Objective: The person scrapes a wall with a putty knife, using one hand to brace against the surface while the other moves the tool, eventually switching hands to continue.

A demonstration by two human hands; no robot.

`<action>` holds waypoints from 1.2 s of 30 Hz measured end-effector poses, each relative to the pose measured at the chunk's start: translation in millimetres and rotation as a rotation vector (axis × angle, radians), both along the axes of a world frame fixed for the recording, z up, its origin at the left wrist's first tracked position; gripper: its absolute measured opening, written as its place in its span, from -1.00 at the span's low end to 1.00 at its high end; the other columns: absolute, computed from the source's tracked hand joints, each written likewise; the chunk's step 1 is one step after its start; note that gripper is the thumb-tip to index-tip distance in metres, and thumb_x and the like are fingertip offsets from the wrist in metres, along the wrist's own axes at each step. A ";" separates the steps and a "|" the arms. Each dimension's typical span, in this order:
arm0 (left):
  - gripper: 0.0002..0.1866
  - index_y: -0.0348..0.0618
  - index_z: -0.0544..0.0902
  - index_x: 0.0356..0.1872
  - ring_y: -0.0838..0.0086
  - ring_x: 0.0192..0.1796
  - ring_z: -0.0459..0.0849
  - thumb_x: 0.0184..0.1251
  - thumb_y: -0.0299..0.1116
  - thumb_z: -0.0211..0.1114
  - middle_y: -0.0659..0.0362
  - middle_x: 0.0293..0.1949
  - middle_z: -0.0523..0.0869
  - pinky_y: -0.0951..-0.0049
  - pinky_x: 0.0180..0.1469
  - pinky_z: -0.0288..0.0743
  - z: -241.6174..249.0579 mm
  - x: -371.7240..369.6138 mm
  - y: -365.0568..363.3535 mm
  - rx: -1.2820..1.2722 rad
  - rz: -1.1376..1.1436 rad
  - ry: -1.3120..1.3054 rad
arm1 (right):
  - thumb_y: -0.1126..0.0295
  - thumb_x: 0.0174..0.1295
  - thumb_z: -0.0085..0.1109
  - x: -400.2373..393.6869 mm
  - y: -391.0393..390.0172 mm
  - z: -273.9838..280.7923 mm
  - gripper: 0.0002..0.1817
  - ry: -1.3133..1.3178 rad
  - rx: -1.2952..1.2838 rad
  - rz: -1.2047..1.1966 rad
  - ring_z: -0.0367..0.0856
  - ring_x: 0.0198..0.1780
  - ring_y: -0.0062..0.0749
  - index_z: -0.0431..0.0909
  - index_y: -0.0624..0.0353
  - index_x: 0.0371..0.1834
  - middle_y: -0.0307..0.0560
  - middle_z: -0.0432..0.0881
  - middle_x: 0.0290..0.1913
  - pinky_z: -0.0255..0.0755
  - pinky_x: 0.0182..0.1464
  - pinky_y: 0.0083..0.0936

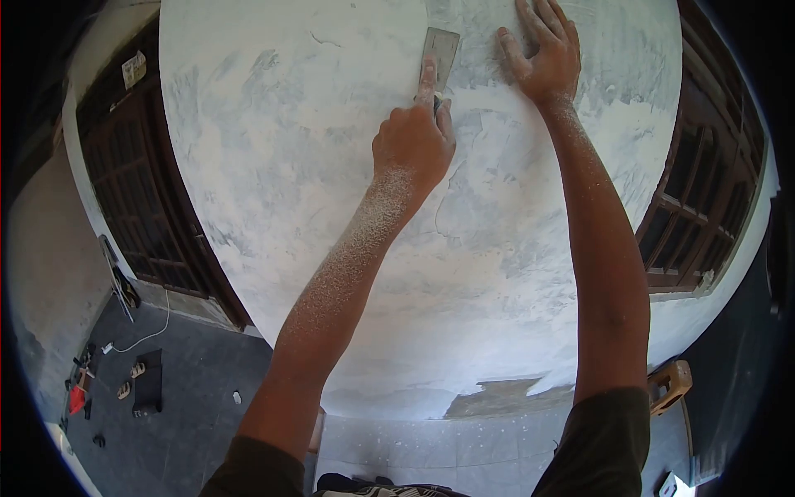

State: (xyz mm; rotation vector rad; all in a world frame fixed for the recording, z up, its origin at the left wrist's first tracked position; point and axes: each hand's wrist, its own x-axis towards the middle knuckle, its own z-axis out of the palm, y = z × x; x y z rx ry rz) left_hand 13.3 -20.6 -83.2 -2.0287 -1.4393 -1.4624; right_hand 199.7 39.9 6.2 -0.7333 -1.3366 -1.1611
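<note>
My left hand is wrapped round the handle of a putty knife, its index finger stretched along the flat metal blade. The blade points up and lies against the patchy white and grey wall; whether its whole edge touches cannot be made out. My right hand rests on the wall up and to the right of the blade, fingers spread and holding nothing. Pale dust covers my left forearm and speckles my right wrist. Most of the knife's handle is hidden in my left fist.
A brown door stands left of the wall, a brown-framed window right. Below right is a wooden stool. Sandals, a black mat and a white cable lie on the floor at left.
</note>
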 end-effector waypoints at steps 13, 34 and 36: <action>-0.36 -0.10 0.15 0.59 0.04 -0.24 0.80 0.57 -0.21 0.05 -0.08 -0.34 0.75 0.07 -0.16 0.71 -5.4 2.4 -1.6 -0.036 0.044 0.050 | 0.19 0.17 0.24 0.6 0.2 -0.9 -0.35 -0.001 0.003 -0.002 0.22 0.57 0.05 0.53 0.25 0.35 0.14 0.39 0.50 -0.02 0.60 -0.02; -0.36 -0.14 0.14 0.59 0.12 -0.19 0.80 0.58 -0.24 0.04 -0.06 -0.34 0.75 0.14 -0.08 0.72 -7.2 19.8 -14.2 -0.080 -0.011 0.046 | 0.19 0.18 0.21 0.4 1.0 -0.5 -0.34 -0.004 0.006 0.005 0.20 0.58 0.05 0.51 0.26 0.36 0.13 0.38 0.50 -0.03 0.61 -0.05; -0.35 -0.15 0.12 0.59 0.12 -0.19 0.80 0.58 -0.24 0.05 -0.06 -0.34 0.75 0.14 -0.09 0.72 -2.9 22.5 -13.7 -0.076 0.008 0.042 | 0.19 0.18 0.21 0.5 1.2 1.5 -0.35 -0.003 0.010 0.012 0.20 0.58 0.05 0.52 0.26 0.36 0.13 0.38 0.50 -0.03 0.61 -0.04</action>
